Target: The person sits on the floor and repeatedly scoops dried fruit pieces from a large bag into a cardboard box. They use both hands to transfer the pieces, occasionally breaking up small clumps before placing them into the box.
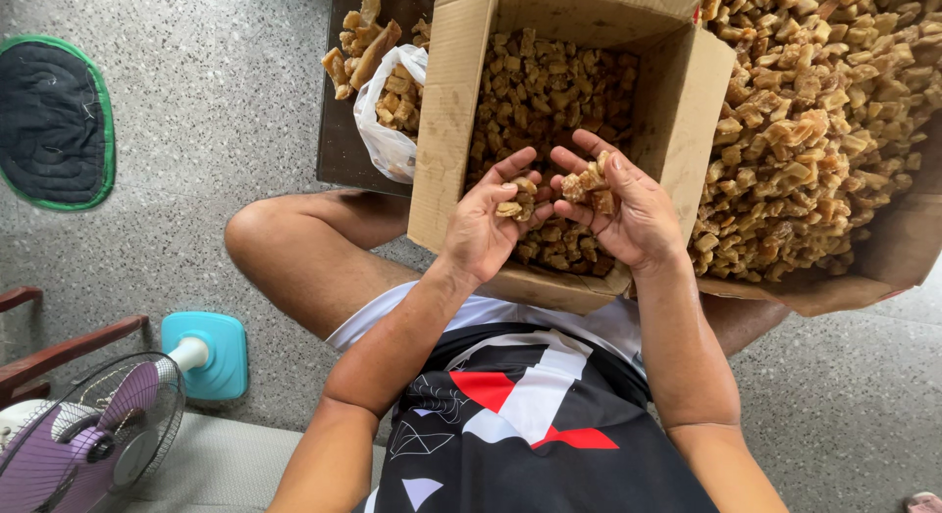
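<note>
My left hand [488,224] and my right hand [622,209] are held palm-up side by side over the near edge of an open cardboard box [446,111]. Each palm cups a few brown, crusty snack chunks: a small cluster [516,199] in the left, a larger one [587,179] in the right. The box is part-filled with the same brown chunks [545,86]. It rests between my bare knees as I sit.
A big heap of the same chunks [814,111] lies on flattened cardboard at the right. A white plastic bag [391,116] of chunks sits on a dark tray [339,150] behind the box. A small fan [93,430] with a teal base stands at lower left, a dark mat [49,121] at far left.
</note>
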